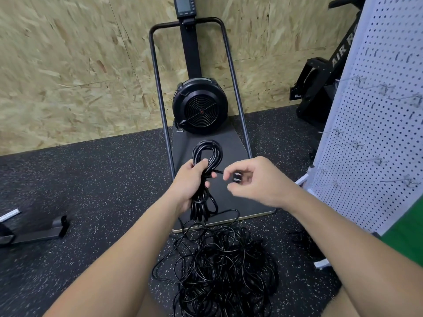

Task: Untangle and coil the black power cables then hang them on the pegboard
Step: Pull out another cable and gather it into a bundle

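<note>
The left hand (191, 179) is wrapped around the middle of a coil (207, 154) of black cable, fingers curled right round the bundle. The coil's long axis runs near to far: its upper loops stand clear beyond the fist, and its lower loops hang out below it toward the floor.

Just to the right, the right hand (249, 179) pinches the cable's plug (237, 176) between thumb and fingertips. A short run of cable bridges the gap from the plug leftward to the coil, so the free end lies crosswise to the coil's long axis and almost touching it. The plug is blurred, and I cannot tell its type.

That crossing looks like the relation the next move turns on. With so little tail left, it would likely go around the waist of the coil, at the left fist, or tuck through a loop to lock the bundle.

Below the hands, on the near floor, lies a tangle (219, 268) of more black cable, still unsorted. One strand rises from it toward the coil's lower loops, though whether it joins them is unclear.

The pegboard (375, 124) stands to the right with bare hooks (386, 89), closer to the right hand than the left. Nothing hangs there in view.
</note>
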Tool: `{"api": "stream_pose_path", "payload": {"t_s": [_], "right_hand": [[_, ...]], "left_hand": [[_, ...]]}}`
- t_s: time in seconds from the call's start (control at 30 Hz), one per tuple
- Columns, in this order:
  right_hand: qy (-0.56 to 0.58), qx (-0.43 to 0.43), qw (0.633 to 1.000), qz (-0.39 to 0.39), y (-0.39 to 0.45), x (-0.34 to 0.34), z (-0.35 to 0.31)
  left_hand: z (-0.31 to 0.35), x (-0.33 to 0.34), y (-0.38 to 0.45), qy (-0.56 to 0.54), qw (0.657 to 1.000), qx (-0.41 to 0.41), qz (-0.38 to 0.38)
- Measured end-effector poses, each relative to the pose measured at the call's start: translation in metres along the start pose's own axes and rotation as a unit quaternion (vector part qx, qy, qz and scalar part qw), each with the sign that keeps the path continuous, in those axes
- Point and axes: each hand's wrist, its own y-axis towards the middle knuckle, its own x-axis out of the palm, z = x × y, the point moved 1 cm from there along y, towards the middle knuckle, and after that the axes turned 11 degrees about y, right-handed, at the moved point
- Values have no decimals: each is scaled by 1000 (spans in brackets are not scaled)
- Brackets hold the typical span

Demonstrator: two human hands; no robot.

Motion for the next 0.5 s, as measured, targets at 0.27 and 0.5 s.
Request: {"api": "stream_pose_path", "payload": {"t_s": [0.27, 0.5], "right_hand": [[90, -50, 992, 77, 14, 1, 2], [101, -82, 969, 211, 21, -4, 17]], "left_hand": [[-11, 28, -12, 84, 990, 101, -41], [-7, 35, -16, 95, 991, 84, -31]]}}
